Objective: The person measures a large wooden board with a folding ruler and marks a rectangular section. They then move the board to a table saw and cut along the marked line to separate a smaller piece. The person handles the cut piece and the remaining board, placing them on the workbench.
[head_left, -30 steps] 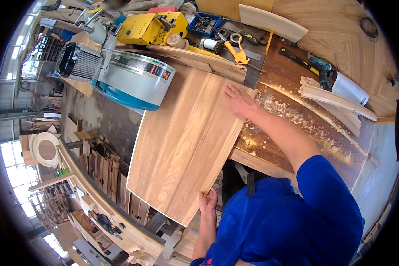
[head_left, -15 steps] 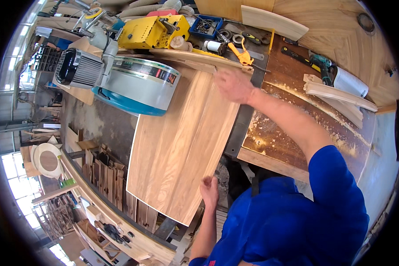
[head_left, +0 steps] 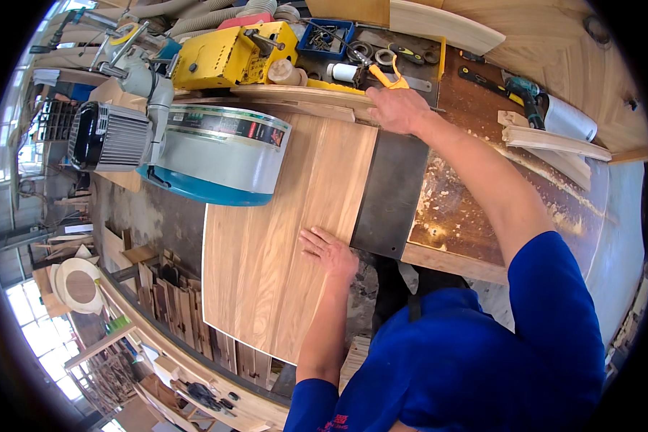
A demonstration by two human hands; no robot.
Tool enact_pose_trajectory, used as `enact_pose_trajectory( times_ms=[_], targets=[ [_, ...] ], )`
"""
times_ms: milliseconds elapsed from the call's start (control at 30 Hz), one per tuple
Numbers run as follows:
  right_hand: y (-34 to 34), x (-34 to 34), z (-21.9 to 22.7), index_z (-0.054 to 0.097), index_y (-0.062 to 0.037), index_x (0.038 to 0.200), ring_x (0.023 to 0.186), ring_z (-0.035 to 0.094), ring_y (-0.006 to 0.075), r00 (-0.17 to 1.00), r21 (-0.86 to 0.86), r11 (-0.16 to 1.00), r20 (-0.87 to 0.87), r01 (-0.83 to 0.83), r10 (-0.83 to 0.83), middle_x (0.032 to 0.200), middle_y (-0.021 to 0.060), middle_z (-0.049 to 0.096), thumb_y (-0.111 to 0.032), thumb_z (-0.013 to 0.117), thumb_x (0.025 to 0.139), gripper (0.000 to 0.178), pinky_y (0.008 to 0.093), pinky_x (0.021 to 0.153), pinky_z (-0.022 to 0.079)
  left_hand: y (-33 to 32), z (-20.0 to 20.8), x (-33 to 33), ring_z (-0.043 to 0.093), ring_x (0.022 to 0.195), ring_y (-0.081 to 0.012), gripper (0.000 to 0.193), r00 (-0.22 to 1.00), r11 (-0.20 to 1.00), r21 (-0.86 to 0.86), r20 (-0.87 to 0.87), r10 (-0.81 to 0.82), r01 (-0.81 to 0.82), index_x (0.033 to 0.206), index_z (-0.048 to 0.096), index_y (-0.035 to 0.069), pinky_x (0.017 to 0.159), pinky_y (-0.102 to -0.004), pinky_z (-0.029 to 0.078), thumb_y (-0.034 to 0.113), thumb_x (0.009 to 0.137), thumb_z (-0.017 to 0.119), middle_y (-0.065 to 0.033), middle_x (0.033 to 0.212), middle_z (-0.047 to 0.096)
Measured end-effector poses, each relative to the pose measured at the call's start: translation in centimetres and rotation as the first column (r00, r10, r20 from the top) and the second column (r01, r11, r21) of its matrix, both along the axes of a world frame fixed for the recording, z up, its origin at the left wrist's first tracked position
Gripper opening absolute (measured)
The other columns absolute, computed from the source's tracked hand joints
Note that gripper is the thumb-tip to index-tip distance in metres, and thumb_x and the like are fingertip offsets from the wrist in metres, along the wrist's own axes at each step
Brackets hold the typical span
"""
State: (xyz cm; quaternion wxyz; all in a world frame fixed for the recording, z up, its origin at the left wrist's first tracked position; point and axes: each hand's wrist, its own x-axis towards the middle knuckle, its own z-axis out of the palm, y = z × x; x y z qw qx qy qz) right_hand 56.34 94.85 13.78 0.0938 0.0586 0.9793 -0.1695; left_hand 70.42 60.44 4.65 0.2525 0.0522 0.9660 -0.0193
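Head view: wood board point(head_left: 277, 230) lies flat, partly hidden by white-and-teal machine cover point(head_left: 219, 162). Long axis runs from near left to far right, far end by wood strip point(head_left: 320, 109). Left grip point(head_left: 331, 255) nearer: unclosed, palm down on board's right side. Right grip point(head_left: 402, 113) near far right corner, by yellow air gun point(head_left: 389, 78); cannot tell if holding anything.

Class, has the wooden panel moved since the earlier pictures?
Yes: judged against the brown bench, the wooden panel has shifted left, exposing a dark metal plate between them.
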Motion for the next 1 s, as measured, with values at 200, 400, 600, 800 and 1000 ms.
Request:
enact_pose_trajectory(
  times_ms=[200,400,600,800,1000],
  targets=[
    [-0.4,-0.1,1.4,0.054,-0.004,0.116,0.108,0.066,0.0406,0.996,0.012,0.999,0.085,0.032,-0.033,0.113,0.0201,0.068,-0.032,0.054,0.101,0.031,0.052,0.091,0.053,-1.4,-0.9,-2.7,-0.011,0.151,-0.0592,0.114,1.0,0.999,-0.031,-0.013,-0.018,0.018,0.153,-0.007,-0.019,0.12,-0.0705,0.005,0.014,0.081,0.075,-0.0446,0.16,-0.012],
    [-0.3,-0.3,0.3,0.054,-0.0039,0.116,0.108,0.066,0.0396,0.999,0.03,0.999,0.031,0.023,-0.024,0.112,0.0184,0.068,-0.034,0.054,0.102,0.033,0.0513,0.091,0.054,-3.8,-3.0,-4.8,-0.009,0.151,-0.0599,0.111,0.99,0.997,-0.047,-0.124,-0.06,0.055,0.153,-0.006,-0.02,0.119,-0.0708,0.005,0.01,0.08,0.073,-0.0461,0.159,-0.01],
    [-0.4,-0.4,-0.1,0.054,-0.0047,0.115,0.108,0.066,0.0369,0.999,0.07,0.997,0.025,0.034,-0.036,0.112,0.0166,0.068,-0.034,0.053,0.102,0.032,0.0503,0.091,0.053,-5.4,-3.0,-7.2,0.004,0.151,-0.061,0.098,0.983,0.987,-0.127,-0.14,-0.117,0.099,0.153,0.004,-0.021,0.117,-0.0732,0.013,0.011,0.085,0.068,-0.0462,0.16,0.002],
    [-0.5,-0.5,0.2,0.053,-0.0046,0.114,0.109,0.066,0.0353,0.998,0.076,0.997,0.048,0.029,-0.033,0.111,0.0153,0.068,-0.033,0.053,0.102,0.031,0.0491,0.092,0.052,-6.5,-2.5,-9.7,0.006,0.151,-0.061,0.104,0.983,0.979,-0.171,-0.132,-0.131,0.108,0.153,0.004,-0.021,0.117,-0.0728,0.015,0.015,0.082,0.071,-0.0457,0.16,0.003],
    [-0.6,-0.7,0.3,0.052,-0.0047,0.114,0.108,0.066,0.0355,0.998,0.079,0.997,0.057,0.022,-0.026,0.109,0.015,0.068,-0.031,0.054,0.102,0.029,0.0496,0.091,0.052,-8.0,-2.0,-12.4,0.006,0.151,-0.0619,0.103,0.988,0.981,-0.173,-0.101,-0.112,0.094,0.153,0.003,-0.022,0.117,-0.0725,0.017,0.013,0.082,0.07,-0.0472,0.159,0.002]
  ],
)
